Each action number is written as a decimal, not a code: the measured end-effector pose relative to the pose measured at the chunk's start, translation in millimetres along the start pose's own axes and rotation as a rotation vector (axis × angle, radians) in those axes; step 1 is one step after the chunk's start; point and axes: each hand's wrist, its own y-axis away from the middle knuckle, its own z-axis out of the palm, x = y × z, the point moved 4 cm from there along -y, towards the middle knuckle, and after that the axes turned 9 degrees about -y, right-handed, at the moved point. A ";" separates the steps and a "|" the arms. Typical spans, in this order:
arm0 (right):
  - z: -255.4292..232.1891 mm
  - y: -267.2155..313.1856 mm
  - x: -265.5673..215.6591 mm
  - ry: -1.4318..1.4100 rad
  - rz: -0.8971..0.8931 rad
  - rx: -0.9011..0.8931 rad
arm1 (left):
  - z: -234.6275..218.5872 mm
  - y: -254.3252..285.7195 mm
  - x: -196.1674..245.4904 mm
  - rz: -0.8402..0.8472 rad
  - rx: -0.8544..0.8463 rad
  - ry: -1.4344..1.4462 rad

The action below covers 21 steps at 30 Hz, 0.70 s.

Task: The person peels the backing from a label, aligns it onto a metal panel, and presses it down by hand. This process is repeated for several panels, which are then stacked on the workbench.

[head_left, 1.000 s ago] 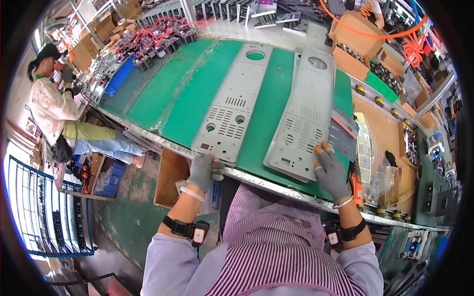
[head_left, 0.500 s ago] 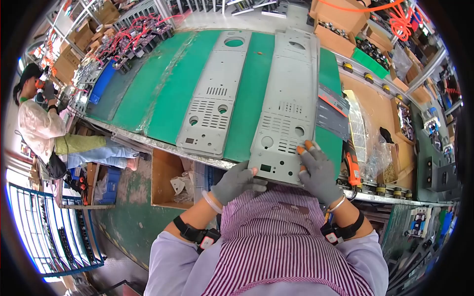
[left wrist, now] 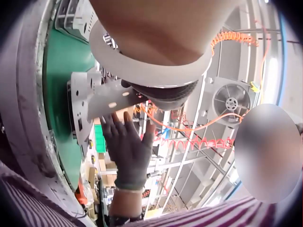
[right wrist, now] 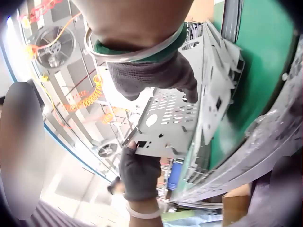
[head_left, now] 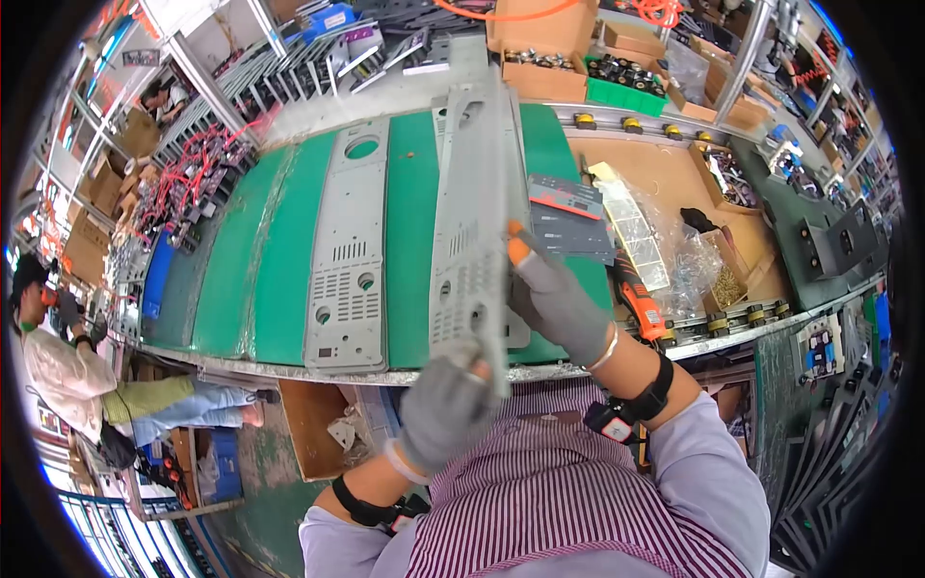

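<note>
In the head view a grey perforated metal panel [head_left: 474,241] stands tilted on its long edge above other panels on the green mat. The left hand [head_left: 448,409] grips its near end; in the right wrist view that hand [right wrist: 139,174] pinches the panel's end corner [right wrist: 156,137], thumb on the face. The right hand [head_left: 561,303] is beside the panel's right side, fingers extended; in the left wrist view this hand [left wrist: 127,151] has its fingers spread near the panel. To the left, another perforated panel [head_left: 352,246] lies flat on the mat [head_left: 409,183].
An orange power tool [head_left: 641,303], dark labelled plates [head_left: 568,231] and a plastic bag [head_left: 689,275] lie to the right. Behind are a green bin [head_left: 626,93] and an open carton [head_left: 544,82]. Red-wired parts [head_left: 198,183] are at the left, where another person [head_left: 63,371] works.
The near end of the top right-hand panel has been lifted and the panel turned up on edge. The left hand now grips its end, and the right hand has moved off its face to the side.
</note>
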 end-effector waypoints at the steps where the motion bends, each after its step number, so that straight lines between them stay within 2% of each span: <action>1: -5.0 -5.3 -2.0 0.079 -0.045 0.029 | 9.9 1.9 6.0 0.058 -0.106 -0.045; 3: -16.4 -4.8 -4.7 0.176 -0.086 0.136 | 22.3 8.1 6.3 0.149 -0.257 -0.051; 5: -38.2 -1.9 -2.0 0.099 -0.101 0.152 | 34.4 12.7 -3.7 0.215 -0.340 0.030; 8: -52.1 0.3 -2.2 0.088 -0.103 0.181 | 31.7 7.6 -46.8 -0.087 -0.134 -0.103; 10: -45.8 3.3 -0.2 0.156 -0.103 0.232 | 62.5 23.5 -85.9 -0.517 -0.310 0.093; 11: -44.1 3.2 -2.9 0.526 -0.034 0.265 | 78.9 34.1 -102.9 -0.731 -0.396 0.191; 13: -42.6 -0.5 -13.3 1.268 0.114 0.316 | 96.9 35.5 -118.7 -0.758 -0.408 0.302; 16: -48.1 2.4 -17.5 1.956 -0.400 0.242 | 101.7 31.5 -115.3 -0.881 -0.391 0.513; 17: -54.3 4.8 -22.2 1.909 -0.401 0.275 | 100.8 29.8 -111.3 -0.939 -0.381 0.591; 19: -59.8 7.6 -33.9 1.816 -0.409 0.335 | 107.3 33.7 -112.0 -0.939 -0.377 0.629; 21: -62.5 16.9 -27.0 1.506 -0.055 0.290 | 109.0 36.1 -110.4 -0.931 -0.351 0.652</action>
